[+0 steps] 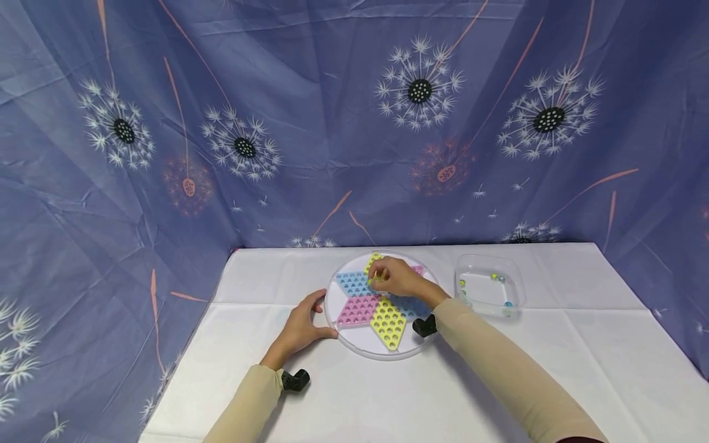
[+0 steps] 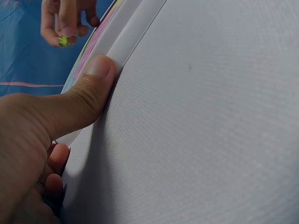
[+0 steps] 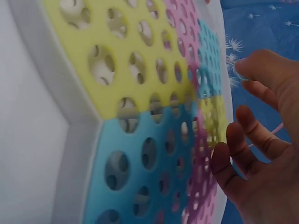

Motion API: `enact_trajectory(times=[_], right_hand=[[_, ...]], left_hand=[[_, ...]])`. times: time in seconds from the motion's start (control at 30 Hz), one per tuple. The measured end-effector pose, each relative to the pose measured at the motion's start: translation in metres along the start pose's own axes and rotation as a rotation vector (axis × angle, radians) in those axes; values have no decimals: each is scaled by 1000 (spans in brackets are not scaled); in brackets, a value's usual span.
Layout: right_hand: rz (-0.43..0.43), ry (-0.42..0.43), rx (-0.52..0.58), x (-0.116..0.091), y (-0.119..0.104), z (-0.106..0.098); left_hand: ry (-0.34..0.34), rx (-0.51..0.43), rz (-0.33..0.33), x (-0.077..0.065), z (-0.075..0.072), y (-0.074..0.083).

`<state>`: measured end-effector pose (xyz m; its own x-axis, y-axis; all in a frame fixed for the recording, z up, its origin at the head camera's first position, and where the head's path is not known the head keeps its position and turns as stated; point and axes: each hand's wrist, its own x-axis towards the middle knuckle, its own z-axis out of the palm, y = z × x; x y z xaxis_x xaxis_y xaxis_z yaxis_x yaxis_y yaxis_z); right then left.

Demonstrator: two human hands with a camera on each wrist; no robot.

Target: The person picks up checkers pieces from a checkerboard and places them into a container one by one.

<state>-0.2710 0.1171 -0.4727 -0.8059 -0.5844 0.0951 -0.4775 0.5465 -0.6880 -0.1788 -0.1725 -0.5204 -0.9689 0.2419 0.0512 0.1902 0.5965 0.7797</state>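
Note:
A round white Chinese checkers board lies on the table, its star of yellow, blue and pink sections full of holes. At its left rim, my left hand holds the edge, with the thumb on the rim and the fingers spread along the side. Over the far part of the star, my right hand pinches a yellow-green marble between thumb and forefinger. The other fingers of that hand are loosely bent above the holes in the right wrist view. Part of the far yellow point is hidden behind this hand.
A clear plastic container stands to the right of the board, with several marbles in it. White cloth covers the table. A blue dandelion-patterned curtain hangs behind and at the sides.

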Motion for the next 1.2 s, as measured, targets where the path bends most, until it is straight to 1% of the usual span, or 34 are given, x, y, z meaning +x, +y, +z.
enact_trajectory(times=[0.13,0.33,0.5,0.73,0.97,1.2], right_hand=[[-44,32,21,1,-5,-4],[-63,98,50,2,-21,-15],[-80,135,38,2,-31,-23],[-81,157,48,2,-33,-26],[-82,171,59,-2,-30,-26],[-60,170,59,-11,-27,-37]], left_hand=[[1,-7,-5,0,0,1],[8,-4,6,0,1,0],[3,-9,2,0,0,1],[2,-12,4,-1,-1,2],[7,-3,6,0,0,2],[7,-4,8,0,0,0]])
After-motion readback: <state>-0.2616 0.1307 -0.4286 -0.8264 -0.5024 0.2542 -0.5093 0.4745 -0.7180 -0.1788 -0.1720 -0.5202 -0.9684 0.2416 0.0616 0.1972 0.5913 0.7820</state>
